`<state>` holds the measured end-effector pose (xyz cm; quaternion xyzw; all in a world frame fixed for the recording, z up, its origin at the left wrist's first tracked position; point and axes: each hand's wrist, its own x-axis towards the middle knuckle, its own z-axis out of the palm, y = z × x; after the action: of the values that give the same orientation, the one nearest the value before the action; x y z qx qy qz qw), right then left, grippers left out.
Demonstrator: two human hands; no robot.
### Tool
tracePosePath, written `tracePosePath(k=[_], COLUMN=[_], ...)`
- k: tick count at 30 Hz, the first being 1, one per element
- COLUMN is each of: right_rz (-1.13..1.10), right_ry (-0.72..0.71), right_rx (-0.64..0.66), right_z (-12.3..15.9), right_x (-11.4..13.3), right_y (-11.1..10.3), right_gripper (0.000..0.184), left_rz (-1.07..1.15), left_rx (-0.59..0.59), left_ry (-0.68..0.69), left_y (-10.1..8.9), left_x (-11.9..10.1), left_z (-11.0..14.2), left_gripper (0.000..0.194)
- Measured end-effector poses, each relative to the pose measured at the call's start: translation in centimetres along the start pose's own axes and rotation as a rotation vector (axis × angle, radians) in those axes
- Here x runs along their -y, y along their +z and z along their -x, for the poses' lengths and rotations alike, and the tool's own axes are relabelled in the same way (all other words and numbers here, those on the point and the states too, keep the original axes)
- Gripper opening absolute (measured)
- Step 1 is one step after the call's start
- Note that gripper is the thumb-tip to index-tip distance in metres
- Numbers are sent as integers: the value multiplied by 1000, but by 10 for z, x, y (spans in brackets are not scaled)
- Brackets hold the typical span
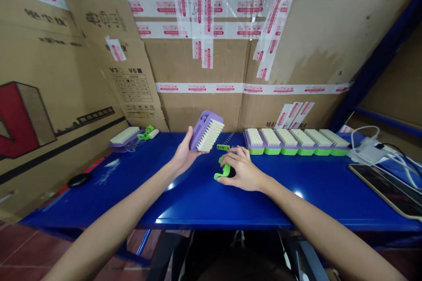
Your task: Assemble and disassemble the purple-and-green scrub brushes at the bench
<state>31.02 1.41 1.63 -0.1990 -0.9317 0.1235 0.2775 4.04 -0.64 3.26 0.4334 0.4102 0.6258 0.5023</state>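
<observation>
My left hand [185, 153] is closed around a purple scrub brush [207, 131], raised and tilted above the blue table, its cream bristles turned toward the right. Low over the table, my right hand [243, 169] grips a bright green curved plastic piece [224, 170] between thumb and fingers; part of it is hidden behind the fingers. Just beyond that hand lie a small green slotted plastic part [223, 147] and a thin dark spring [228, 138].
Several brushes with green bases [298, 142] stand bristles-up in a row at the back right. Another purple brush [125, 137] and green parts [147, 133] lie back left. A phone [385, 186] and white cables [400, 164] lie far right. Taped cardboard [201, 109] walls the back.
</observation>
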Motion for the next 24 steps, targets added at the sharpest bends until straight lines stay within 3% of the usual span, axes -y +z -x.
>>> tracePosePath(k=[4, 9, 17, 21, 24], right_rz=[63, 101, 62, 39, 35], right_ry=[-11, -33, -19, 84, 106], right_rx=[76, 57, -127, -237, -250], right_z=[3, 3, 1, -1, -1], right_x=[-4, -6, -1, -3, -3], right_y=[2, 3, 0, -3, -5], right_gripper=[40, 46, 34, 21, 19], left_rz=[-9, -115, -329, -381, -419], left_rx=[-136, -216, -169, -136, -99], left_ry=[23, 62, 255, 268, 275], left_y=[4, 6, 4, 5, 7], left_x=[3, 3, 11, 10, 7], left_z=[0, 2, 0, 2, 5], left_gripper=[79, 77, 73, 73, 72])
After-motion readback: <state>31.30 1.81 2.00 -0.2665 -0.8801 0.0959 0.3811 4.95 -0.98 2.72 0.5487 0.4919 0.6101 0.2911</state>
